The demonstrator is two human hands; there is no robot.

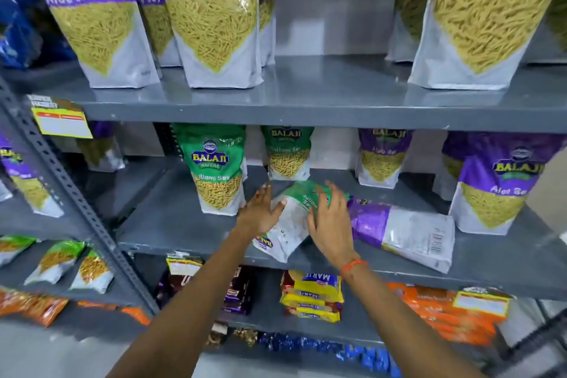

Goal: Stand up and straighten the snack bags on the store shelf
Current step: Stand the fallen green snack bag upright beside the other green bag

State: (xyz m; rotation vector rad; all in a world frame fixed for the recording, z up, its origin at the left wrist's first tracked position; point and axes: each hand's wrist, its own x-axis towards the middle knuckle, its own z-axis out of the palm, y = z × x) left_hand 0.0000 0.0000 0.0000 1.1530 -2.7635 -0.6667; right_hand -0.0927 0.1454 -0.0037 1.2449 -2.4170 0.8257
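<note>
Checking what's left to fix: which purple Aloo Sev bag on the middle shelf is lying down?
The purple bag right of the right hand, flat with its barcode showing; the others stand upright.

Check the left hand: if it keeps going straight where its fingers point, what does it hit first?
Probably the fallen green bag. The left hand points up and back into the shelf, fingertips already at that bag's edge. Past it stands a small green bag, though depth is unclear.

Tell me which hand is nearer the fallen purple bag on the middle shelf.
Right. The right hand rests on the tipped green bag, directly beside the fallen purple bag. The left hand is on the green bag's far side, farther from the purple one.
</note>
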